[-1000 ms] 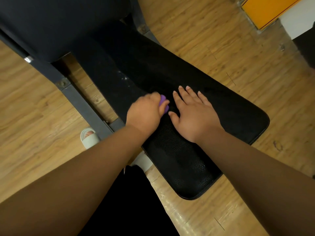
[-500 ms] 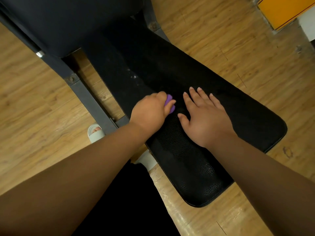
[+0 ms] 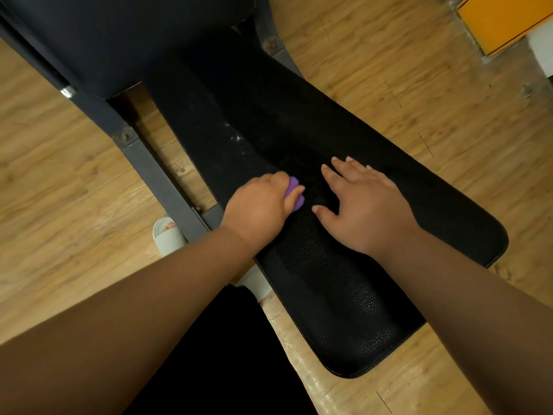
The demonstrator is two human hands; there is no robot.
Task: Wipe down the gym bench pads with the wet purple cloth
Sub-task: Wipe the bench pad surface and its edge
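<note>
The black textured seat pad (image 3: 344,295) of the gym bench runs from the upper middle to the lower right. My left hand (image 3: 257,209) grips the bunched purple cloth (image 3: 294,193) and holds it against the pad near its left edge; only a small part of the cloth shows past my fingers. My right hand (image 3: 365,205) lies flat on the pad just right of the cloth, fingers spread. A second dark pad (image 3: 104,34) rises at the top left.
The bench's grey steel frame bar (image 3: 161,181) runs along the left of the pad over a wooden floor (image 3: 59,175). My foot in a white slipper (image 3: 167,235) stands beside the bar. An orange panel (image 3: 502,19) sits at the top right.
The view has shifted a little, so the bench sits further right and lower. Both hands keep their places on the pad, with the cloth edging slightly along it.
</note>
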